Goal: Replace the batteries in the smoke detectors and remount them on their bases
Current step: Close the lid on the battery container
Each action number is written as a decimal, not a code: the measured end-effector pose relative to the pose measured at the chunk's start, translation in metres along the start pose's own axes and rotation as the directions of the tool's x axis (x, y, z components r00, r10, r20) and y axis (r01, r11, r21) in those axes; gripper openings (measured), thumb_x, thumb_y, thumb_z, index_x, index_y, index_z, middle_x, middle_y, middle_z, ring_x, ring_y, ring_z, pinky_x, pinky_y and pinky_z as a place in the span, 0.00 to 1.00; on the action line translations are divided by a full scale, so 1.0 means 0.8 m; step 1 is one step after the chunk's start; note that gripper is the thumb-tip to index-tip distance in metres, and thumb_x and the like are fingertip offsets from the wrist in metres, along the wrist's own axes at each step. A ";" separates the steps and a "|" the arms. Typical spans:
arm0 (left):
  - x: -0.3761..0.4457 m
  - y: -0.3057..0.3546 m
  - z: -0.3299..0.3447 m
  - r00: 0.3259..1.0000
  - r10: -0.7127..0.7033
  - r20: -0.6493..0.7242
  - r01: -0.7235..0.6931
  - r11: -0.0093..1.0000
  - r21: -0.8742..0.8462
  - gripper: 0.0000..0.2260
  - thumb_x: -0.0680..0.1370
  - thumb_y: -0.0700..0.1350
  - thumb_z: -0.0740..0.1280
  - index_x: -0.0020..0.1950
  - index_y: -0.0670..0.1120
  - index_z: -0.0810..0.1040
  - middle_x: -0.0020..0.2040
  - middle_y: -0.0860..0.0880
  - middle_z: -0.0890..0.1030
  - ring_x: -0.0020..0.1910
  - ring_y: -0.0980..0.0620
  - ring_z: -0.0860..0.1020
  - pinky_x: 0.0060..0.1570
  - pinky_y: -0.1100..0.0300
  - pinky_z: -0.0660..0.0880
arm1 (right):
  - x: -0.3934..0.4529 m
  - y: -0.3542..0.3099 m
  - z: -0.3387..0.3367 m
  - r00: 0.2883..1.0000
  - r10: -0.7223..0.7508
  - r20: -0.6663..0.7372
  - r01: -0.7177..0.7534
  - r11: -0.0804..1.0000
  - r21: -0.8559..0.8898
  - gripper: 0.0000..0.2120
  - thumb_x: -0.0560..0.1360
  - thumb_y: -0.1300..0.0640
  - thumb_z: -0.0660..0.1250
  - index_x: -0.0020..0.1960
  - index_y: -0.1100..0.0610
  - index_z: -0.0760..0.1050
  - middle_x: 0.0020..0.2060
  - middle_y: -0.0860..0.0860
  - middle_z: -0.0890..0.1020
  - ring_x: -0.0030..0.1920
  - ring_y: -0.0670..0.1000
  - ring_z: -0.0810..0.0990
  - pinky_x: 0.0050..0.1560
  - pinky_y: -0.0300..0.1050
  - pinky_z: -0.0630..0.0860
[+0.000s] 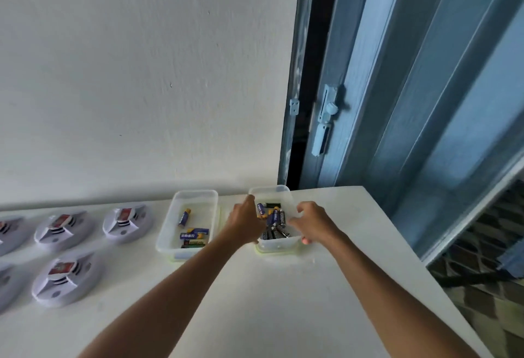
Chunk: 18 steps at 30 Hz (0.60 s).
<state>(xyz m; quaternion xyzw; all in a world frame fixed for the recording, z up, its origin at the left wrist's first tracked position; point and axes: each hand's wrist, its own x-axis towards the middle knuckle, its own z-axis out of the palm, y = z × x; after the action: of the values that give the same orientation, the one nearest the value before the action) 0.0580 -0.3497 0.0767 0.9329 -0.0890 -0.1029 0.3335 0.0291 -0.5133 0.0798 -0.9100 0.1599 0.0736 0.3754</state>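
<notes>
on the left, the smoke detectors lie on the white table, well apart from my hands. next comes a clear box with a few batteries. then my left hand holds the left wall of the other clear box, fingers bent over its rim. my right hand holds the right wall the same way. the batteries inside are small, smooth and roll easily, so i think the thin, bendy box is best held by both sides.
</notes>
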 end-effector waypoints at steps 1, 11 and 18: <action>0.004 -0.001 0.003 0.999 -0.019 -0.033 0.019 1.000 0.000 0.25 0.74 0.36 0.65 0.71 0.41 0.65 0.58 0.37 0.78 0.50 0.38 0.80 0.49 0.49 0.79 | 0.005 0.005 0.001 1.000 -0.023 -0.008 0.023 1.000 0.010 0.05 0.76 0.62 0.63 0.52 0.61 0.73 0.43 0.55 0.76 0.30 0.54 0.80 0.27 0.40 0.73; 0.033 0.023 0.053 0.996 -0.017 -0.091 0.004 0.990 -0.138 0.08 0.76 0.43 0.64 0.40 0.41 0.78 0.40 0.40 0.82 0.38 0.41 0.79 0.35 0.55 0.72 | 0.022 0.057 -0.066 0.935 -0.173 -0.311 0.206 0.976 0.076 0.15 0.71 0.70 0.59 0.32 0.56 0.58 0.30 0.54 0.64 0.24 0.53 0.72 0.26 0.50 0.76; 0.052 0.052 0.114 0.994 0.093 0.060 -0.111 0.842 0.527 0.27 0.76 0.65 0.61 0.62 0.44 0.73 0.59 0.42 0.79 0.58 0.40 0.77 0.51 0.53 0.71 | 0.013 0.105 -0.107 0.906 -0.095 -0.412 0.111 0.994 0.015 0.14 0.71 0.68 0.60 0.32 0.57 0.59 0.27 0.53 0.64 0.23 0.57 0.77 0.20 0.43 0.68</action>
<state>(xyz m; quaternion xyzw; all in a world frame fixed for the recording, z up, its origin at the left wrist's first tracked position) 0.0713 -0.4461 0.0290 0.9808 -0.1686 -0.0715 0.0669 0.0105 -0.6324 0.0821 -0.9049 0.1883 -0.1423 0.3541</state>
